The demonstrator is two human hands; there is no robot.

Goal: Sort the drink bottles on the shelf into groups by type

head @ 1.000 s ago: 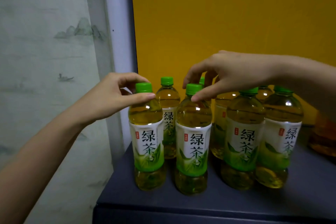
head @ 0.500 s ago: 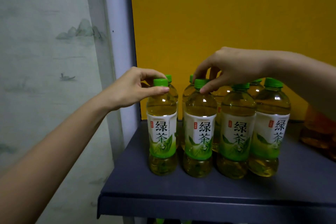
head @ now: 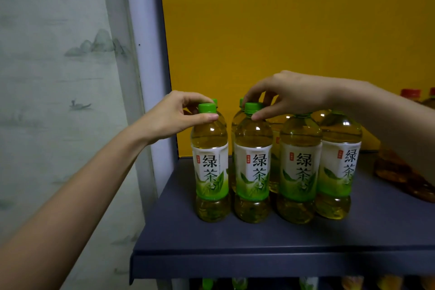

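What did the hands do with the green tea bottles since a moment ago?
Both hands pushed their bottles back along the shelf, closing the gaps, so the front row now stands tight and even. The left hand still pinches the left bottle at its neck, the right hand the second bottle. The other bottles stayed put.

The left hand (head: 175, 116) reaches in from the lower left on a bare, outstretched forearm, thumb and curled fingers pinched around the green screw cap of a clear plastic green-tea bottle (head: 211, 165). The right hand (head: 286, 94) comes from the right, wrist arched above its fingers, which pinch the green cap of the neighbouring green-tea bottle (head: 253, 167) just beside the left hand.
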